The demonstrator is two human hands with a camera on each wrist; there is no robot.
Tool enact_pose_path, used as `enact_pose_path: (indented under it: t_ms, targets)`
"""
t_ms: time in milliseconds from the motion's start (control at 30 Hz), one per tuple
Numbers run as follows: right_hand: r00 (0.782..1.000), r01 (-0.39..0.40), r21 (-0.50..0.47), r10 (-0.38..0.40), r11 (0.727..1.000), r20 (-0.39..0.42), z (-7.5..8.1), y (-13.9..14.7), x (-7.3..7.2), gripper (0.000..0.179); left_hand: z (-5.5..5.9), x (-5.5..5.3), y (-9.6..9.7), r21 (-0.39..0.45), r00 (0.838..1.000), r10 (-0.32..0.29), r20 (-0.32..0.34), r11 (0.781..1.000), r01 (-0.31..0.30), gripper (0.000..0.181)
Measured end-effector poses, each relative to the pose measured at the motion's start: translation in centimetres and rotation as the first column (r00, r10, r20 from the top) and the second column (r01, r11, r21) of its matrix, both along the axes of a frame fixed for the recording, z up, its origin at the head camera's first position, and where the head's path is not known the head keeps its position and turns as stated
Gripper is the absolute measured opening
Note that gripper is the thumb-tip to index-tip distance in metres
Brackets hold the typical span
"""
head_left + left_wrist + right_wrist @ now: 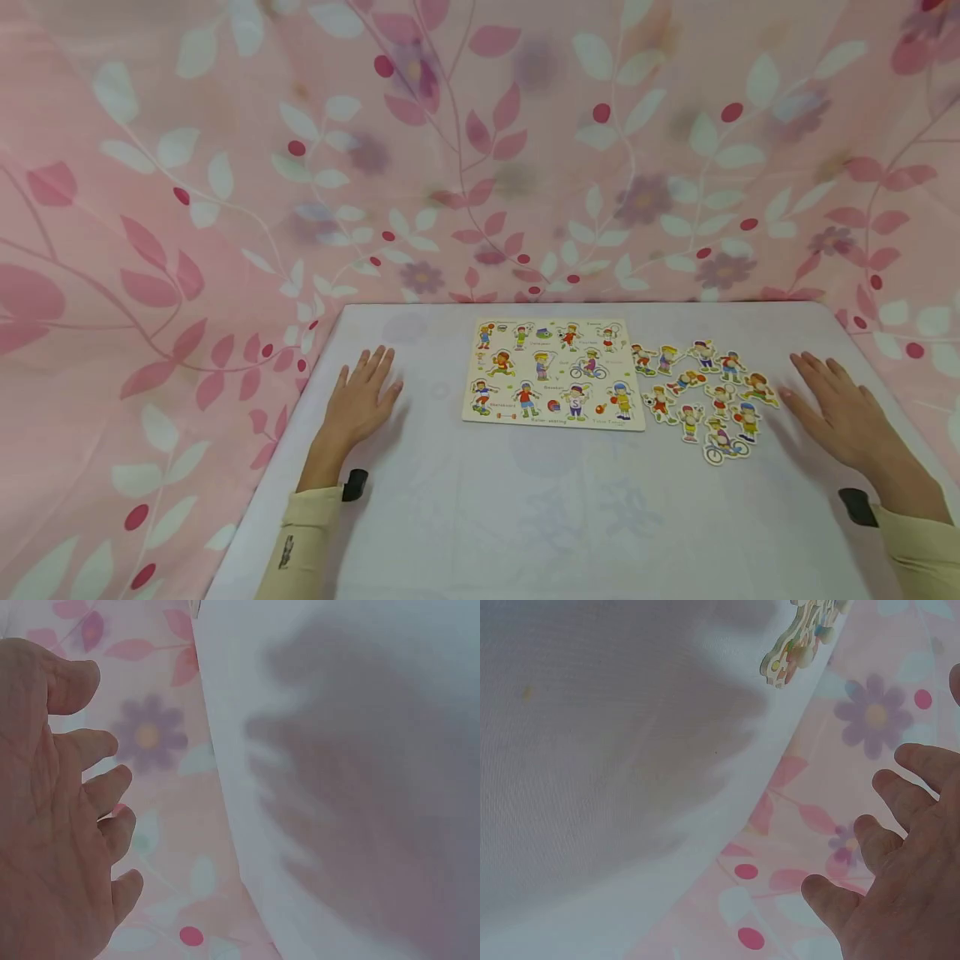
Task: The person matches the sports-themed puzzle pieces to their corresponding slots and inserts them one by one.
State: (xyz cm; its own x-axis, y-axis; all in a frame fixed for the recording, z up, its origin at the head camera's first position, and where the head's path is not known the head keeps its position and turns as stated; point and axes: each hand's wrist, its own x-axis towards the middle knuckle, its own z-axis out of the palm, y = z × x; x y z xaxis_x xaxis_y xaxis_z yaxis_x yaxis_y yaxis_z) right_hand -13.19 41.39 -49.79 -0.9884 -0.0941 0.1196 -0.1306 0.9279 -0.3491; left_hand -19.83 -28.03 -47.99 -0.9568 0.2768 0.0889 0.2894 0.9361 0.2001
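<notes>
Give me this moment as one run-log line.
left hand: open, empty | right hand: open, empty | puzzle board: flat on table | loose figure pieces: clustered between board and right hand

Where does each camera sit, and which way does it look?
Head: on the person's head, looking forward and down at the table, picture board and cutouts; left hand, right hand and sleeves show.
Left wrist: worn there, looking at the shadowed table and flowered cloth; left hand shows.
Right wrist: worn there, looking at the table, flowered cloth and some cutouts; right hand shows.
Shared: head and right wrist both show cutouts.
</notes>
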Motion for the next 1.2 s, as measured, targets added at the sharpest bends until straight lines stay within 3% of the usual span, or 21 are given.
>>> enact_pose_path:
  t_ms: [167, 333, 700, 900, 1000, 1200]
  targets:
    - [1.0, -0.003, -0.005, 0.003, 1.0, 0.002, -0.2, 0.1, 0.0, 0.07, -0.4, -0.7, 0.5, 0.057, 0.999, -0.035, -0.001, 0.998, 0.035, 0.063]
    - [1.0, 0.003, -0.006, -0.003, 1.0, 0.014, -0.2, 0.1, 0.0, 0.07, -0.7, -2.2, 1.6, 0.142, 0.997, -0.083, 0.007, 0.987, 0.081, 0.061]
    - [1.0, 0.007, -0.021, -0.006, 1.0, 0.025, -0.2, 0.0, 0.2, 0.07, -1.6, -6.0, 5.4, 0.261, 0.976, -0.145, 0.165, 0.96, 0.098, 0.055]
    - [1.0, 0.007, -0.013, -0.006, 1.0, 0.026, -0.1, 0.0, 0.2, 0.07, -2.6, -7.1, 7.0, 0.37, 0.964, -0.183, 0.191, 0.924, 0.102, 0.049]
    - [1.0, 0.012, -0.011, -0.012, 1.0, 0.023, -0.1, 0.0, 0.2, 0.07, -3.3, -7.4, 7.7, 0.386, 0.961, -0.194, 0.198, 0.916, 0.106, 0.047]
    - [1.0, 0.015, -0.017, -0.014, 1.0, 0.024, 0.0, -0.2, 0.3, 0.071, -4.3, -7.8, 8.7, 0.33, 0.959, -0.216, 0.181, 0.932, 0.148, 0.039]
